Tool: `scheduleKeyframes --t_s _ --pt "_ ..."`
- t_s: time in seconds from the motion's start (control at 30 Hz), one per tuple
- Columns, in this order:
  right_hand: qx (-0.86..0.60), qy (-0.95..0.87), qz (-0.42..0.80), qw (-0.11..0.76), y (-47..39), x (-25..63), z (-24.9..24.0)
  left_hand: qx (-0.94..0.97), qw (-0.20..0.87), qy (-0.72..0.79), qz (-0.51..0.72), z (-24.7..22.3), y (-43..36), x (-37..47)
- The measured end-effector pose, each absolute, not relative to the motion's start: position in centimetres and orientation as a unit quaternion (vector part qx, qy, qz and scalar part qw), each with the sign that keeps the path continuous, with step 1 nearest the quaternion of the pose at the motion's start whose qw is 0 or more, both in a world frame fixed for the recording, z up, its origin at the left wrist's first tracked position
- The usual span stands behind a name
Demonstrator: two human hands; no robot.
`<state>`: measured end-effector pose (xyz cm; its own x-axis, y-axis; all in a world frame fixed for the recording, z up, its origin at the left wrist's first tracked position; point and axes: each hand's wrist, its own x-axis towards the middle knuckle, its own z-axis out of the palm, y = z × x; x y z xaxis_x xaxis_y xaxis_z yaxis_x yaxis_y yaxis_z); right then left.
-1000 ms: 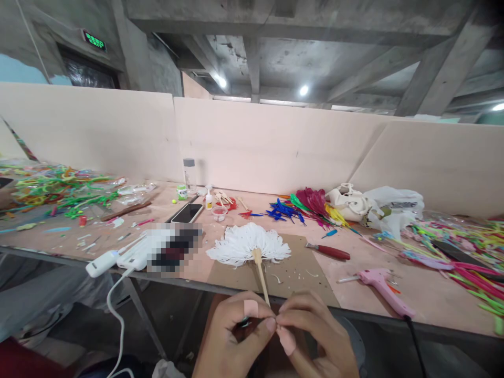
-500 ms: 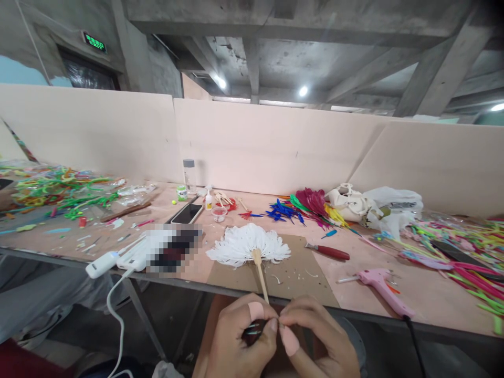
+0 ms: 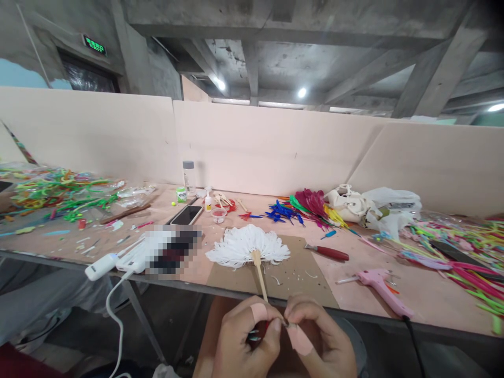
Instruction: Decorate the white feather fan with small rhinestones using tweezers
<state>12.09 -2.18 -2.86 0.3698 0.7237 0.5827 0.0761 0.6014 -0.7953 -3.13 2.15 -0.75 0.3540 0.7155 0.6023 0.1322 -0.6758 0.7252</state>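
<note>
Head view: the left hand (image 3: 246,341) and right hand (image 3: 318,341) meet fingertip to fingertip below the table (image 3: 425,294) edge, both pinched shut on a small dark piece (image 3: 258,332). Beyond them, the white feather fan (image 3: 246,245) lies on brown cardboard (image 3: 303,270), with a pink glue gun (image 3: 378,283) to its right.

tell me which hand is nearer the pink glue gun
Right. The right hand is below the table edge, down and left of the pink glue gun. The left hand is farther left, beyond the right hand.
</note>
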Motion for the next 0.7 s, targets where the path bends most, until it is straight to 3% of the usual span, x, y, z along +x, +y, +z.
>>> scheduleKeyframes --t_s 0.23,0.53,0.7 --pt "-0.403 -0.477 0.229 0.747 -1.4 17.4 -5.8 0.817 0.182 0.395 0.379 -0.3 5.2 -0.5" --pt "-0.48 -0.381 0.197 0.766 -1.8 21.1 -6.5 0.876 0.131 0.427 0.182 0.1 12.1 4.9" --pt "-0.5 -0.325 0.225 0.771 -1.3 20.7 -6.7 0.888 0.126 0.42 0.141 -0.5 12.7 5.2"
